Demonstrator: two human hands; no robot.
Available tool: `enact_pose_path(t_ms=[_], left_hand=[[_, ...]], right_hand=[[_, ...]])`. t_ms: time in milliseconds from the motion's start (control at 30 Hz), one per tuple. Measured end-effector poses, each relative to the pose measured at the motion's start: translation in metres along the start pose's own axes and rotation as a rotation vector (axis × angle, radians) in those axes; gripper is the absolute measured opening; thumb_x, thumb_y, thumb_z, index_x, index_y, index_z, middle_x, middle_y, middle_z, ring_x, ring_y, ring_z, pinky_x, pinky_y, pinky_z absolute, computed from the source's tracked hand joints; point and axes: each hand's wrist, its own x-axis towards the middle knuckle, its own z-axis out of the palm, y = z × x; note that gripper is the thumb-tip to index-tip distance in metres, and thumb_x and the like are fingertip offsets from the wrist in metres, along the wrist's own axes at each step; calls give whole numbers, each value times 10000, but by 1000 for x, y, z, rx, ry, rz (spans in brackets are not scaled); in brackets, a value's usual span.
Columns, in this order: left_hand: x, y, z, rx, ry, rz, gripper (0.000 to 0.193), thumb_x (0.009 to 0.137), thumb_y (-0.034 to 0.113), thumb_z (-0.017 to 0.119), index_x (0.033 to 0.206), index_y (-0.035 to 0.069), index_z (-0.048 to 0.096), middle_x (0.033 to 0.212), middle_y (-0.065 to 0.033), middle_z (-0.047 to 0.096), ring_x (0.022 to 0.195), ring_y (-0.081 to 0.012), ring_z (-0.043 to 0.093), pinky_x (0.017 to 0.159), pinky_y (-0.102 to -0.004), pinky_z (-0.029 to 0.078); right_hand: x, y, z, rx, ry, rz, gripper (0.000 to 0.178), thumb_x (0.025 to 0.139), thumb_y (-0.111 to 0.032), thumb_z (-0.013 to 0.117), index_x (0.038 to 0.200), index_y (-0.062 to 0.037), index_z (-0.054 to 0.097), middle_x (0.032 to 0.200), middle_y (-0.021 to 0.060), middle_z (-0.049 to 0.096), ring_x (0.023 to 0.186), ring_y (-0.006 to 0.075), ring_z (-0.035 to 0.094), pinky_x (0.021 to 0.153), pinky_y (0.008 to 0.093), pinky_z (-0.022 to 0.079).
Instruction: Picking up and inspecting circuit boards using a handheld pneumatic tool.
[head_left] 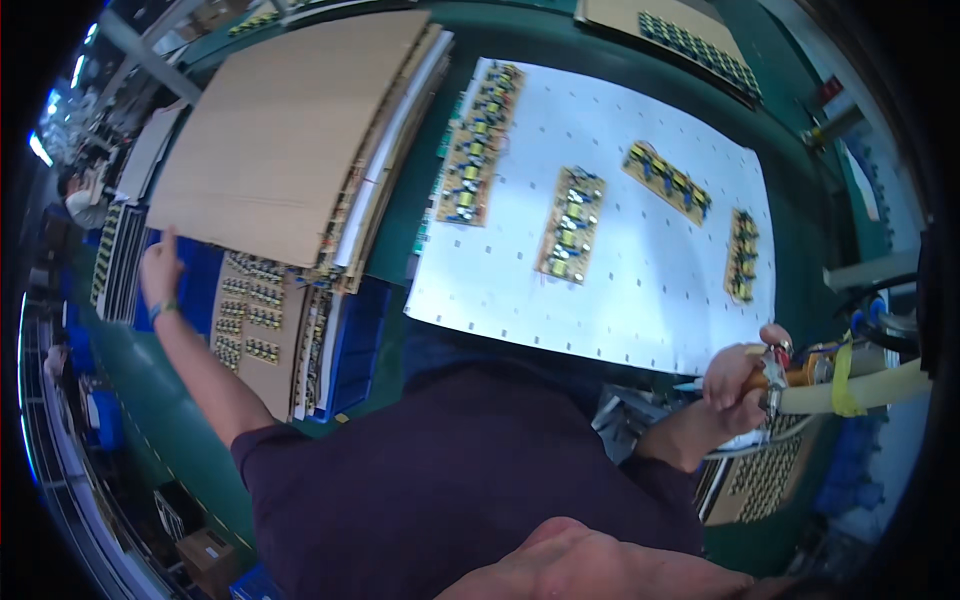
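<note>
My left hand [162, 270] is stretched out to the left, at the near left corner of a large brown cardboard sheet [290, 120]. One finger reaches over that corner and the others are curled, partly hidden. The sheet tops a stack of cardboard layers. At the right, my right hand [733, 378] is wrapped round an orange-brown hand-held gun [798, 375] with a metal lever and a thick pale hose. Its pale nozzle points left, by the near edge of a white sheet [620, 300]. On this sheet lie several circuit board strips [572, 225] with yellow and blue parts.
Below the cardboard stack is another layer of circuit boards [250, 310], beside a blue crate [350, 345]. More boards lie on a panel at the far right [690, 50] and low right [765, 485]. Dark cables [885, 315] hang near my right hand. A person [82, 205] is far left.
</note>
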Motion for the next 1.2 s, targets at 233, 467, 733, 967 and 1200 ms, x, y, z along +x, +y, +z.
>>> enact_pose_path(t_ms=[233, 467, 733, 967, 1200], left_hand=[[-220, 253, 21, -607, -725, 964, 243, 831, 115, 616, 1036, -4, 561, 946, -127, 628, 788, -193, 629, 669, -273, 497], [-246, 392, 127, -284, -408, 1450, 400, 802, 294, 633, 1107, 43, 568, 1096, -136, 584, 1006, -307, 565, 852, -398, 467], [-215, 507, 202, -78, -535, 1623, 562, 733, 226, 710, 1220, 42, 498, 1229, -143, 514, 1141, -296, 495, 965, -362, 404], [-222, 525, 178, 130, -736, 1542, 611, 689, 281, 736, 1209, 59, 503, 1158, -156, 551, 1076, -306, 538, 904, -366, 443], [-216, 514, 193, 45, -568, 1685, 613, 690, 334, 706, 1176, 29, 491, 1128, -161, 559, 1038, -320, 552, 860, -381, 460]], right_hand=[[-1, 0, 5, -8, -9, 5, 697, 845, -264, 646, 1283, 86, 232, 563, 16, 467, 430, 101, 439, 358, 215, 391], [-6, -9, 0, -23, 26, 30, 742, 838, -303, 650, 1292, 100, 224, 543, 10, 457, 398, 94, 429, 344, 215, 375], [-15, -13, -8, 52, 85, -7, 723, 822, -244, 656, 1263, 127, 220, 519, 11, 435, 404, 93, 425, 336, 205, 357], [-13, -19, -4, -5, 75, 71, 702, 823, -225, 636, 1256, 144, 225, 515, 19, 433, 407, 92, 419, 342, 208, 352], [-9, -19, 0, -4, 57, 94, 735, 808, -265, 652, 1253, 139, 230, 512, 9, 439, 394, 85, 416, 342, 213, 357]])
